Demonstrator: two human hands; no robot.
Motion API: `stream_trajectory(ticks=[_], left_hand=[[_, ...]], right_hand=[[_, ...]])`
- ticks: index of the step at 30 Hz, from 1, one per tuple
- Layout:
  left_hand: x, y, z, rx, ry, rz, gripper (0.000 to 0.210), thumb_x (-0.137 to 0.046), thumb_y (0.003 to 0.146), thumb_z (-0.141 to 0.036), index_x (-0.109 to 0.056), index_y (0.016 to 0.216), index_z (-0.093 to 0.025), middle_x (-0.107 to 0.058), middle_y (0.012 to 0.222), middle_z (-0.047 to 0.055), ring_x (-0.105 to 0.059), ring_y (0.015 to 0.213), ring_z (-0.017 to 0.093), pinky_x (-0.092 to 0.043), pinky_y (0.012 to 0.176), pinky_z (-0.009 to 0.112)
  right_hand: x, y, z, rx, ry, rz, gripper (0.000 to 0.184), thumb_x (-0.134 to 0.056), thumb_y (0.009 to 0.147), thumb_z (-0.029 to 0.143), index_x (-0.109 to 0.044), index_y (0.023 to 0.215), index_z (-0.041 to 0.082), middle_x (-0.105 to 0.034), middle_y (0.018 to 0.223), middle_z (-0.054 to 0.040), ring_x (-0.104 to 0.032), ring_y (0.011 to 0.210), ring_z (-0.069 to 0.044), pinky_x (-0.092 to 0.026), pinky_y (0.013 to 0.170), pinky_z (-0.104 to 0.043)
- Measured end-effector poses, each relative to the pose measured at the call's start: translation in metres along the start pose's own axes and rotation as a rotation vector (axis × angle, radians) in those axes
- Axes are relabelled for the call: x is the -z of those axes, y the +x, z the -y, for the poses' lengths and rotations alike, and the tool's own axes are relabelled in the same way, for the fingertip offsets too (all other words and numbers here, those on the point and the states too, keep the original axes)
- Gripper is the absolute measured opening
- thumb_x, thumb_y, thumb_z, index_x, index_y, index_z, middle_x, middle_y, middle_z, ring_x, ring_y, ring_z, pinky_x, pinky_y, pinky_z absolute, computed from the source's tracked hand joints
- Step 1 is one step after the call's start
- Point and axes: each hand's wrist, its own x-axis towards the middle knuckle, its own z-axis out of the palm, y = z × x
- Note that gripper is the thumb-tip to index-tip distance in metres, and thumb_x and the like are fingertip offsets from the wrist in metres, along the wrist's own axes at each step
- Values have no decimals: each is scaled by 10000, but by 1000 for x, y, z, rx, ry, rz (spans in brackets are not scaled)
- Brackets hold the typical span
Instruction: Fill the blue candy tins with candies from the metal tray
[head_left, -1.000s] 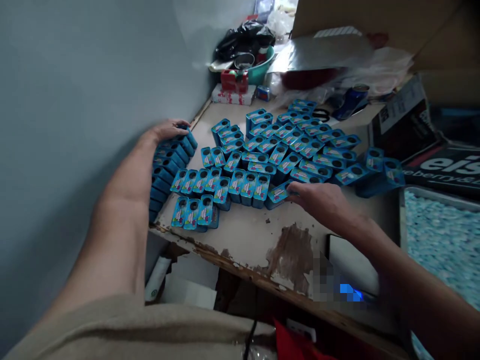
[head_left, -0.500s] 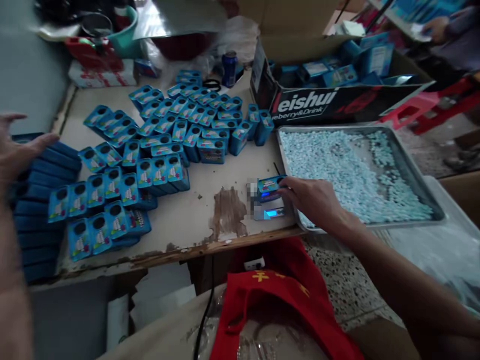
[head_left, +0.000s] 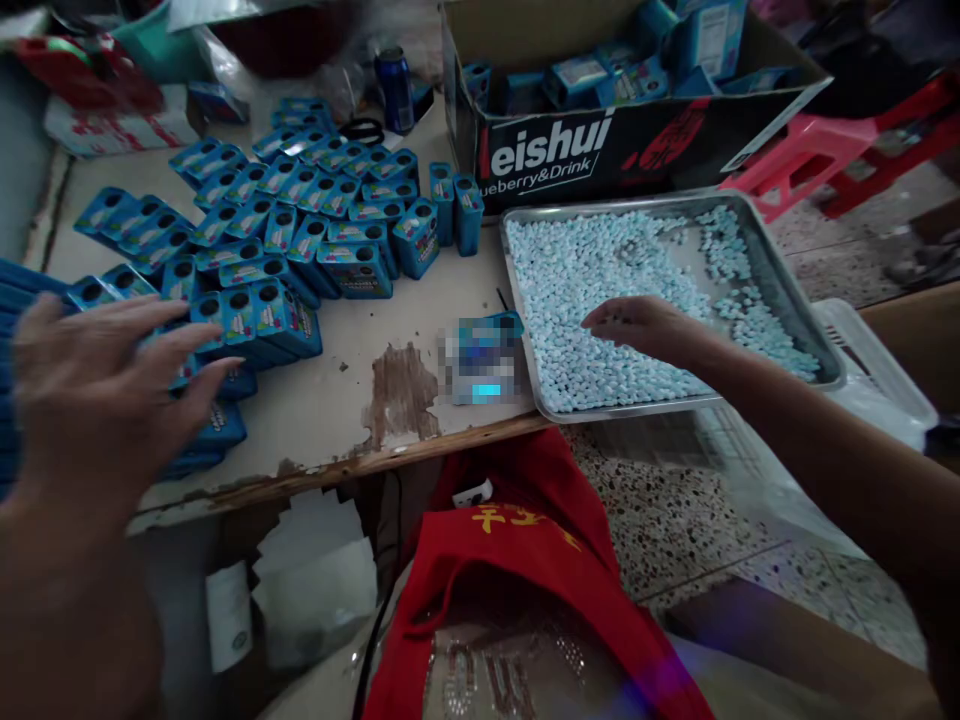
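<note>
Since half a second ago, the right hand [head_left: 637, 322] has left the single blue tin [head_left: 510, 322] and moved over the tray [head_left: 776, 262], right of the frame's middle. Its grip is narrow, fingertips drawn together just over the pale blue pellets [head_left: 577, 285]; whether any are pinched in it cannot be told. At lower left, the left hand [head_left: 90, 380] spreads a wide grip, nothing visible inside it, in front of the grouped blue tins [head_left: 281, 315], hiding several; contact with them is unclear.

That single tin is near the frame's middle, just beside the tray's left rim, above a lit blue display [head_left: 487, 391]; blurring covers most of both.

Open room lies on the counter [head_left: 322, 410], a bare strip between the grouped tins and the single one, ending at the worn wooden front edge below. Inside the tray, a thinned patch opens toward its upper right, and its low rim runs close under the right forearm. At top centre, the black carton [head_left: 570, 150] stands close behind the tray, with a pink stool [head_left: 810, 155] to its right.

Against the earlier frame, the whole scene sits higher and further left, and the left hand reaches further into view.
</note>
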Motion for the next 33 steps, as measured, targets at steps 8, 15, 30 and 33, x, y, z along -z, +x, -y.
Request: stream_trajectory(ticks=[8,15,30,33], left_hand=[[-72,15,-51,-203,36,130,217,-720,1072,-414,-814,1256,-346,-821,1421,25,-764,1345,366,-418,1349,767],[-98,20,-70,-277,-41,193,199,-739,1056,-362,-815,1239,-346,-830,1338,61,-779,1238,361,-530,1294,691],[-143,17,-119,-41,-462,204,544,-914,913,-168,-781,1432,-265,-823,1405,94,-792,1329,326,-649,1222,485],[-140,16,-117,-27,-482,218,558,-932,886,-157,-792,1416,-255,-828,1400,93,-796,1315,323,-658,1211,478]], right_hand=[[-36,4,-26,515,-905,29,671,-838,1070,436,-616,1630,140,-617,1617,-307,-554,1412,-472,-460,1104,-513],[-36,2,-36,420,-647,23,137,-674,1112,323,-689,1027,218,-749,1054,-152,-646,934,-291,-401,799,-370],[-8,11,-10,-262,712,-40,72,-609,920,223,-639,858,247,-592,800,-42,-393,622,-150,-228,577,-353],[-16,10,-11,-226,524,-40,36,-713,948,230,-734,926,210,-688,868,-71,-493,674,-153,-304,591,-309]])
